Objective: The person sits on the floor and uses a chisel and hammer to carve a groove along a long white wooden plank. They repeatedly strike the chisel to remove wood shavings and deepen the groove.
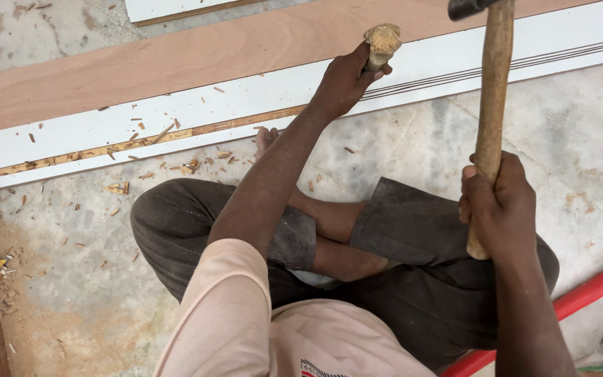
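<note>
Our left hand (343,80) grips a chisel (381,43) with a frayed wooden butt at the white board's (246,105) grooved edge; our right hand (498,206) clasps a worn wooden hammer (491,105).

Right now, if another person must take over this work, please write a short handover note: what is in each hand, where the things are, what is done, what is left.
Left hand: shut on a chisel with a mushroomed wooden handle, set on the white board at its groove.
Right hand: shut on a hammer by its wooden handle, head raised at the top of the view.
Done: a long strip to the left is cut down to bare wood; wood chips lie on the floor.
Left: the grooved stretch to the right is still white.
</note>
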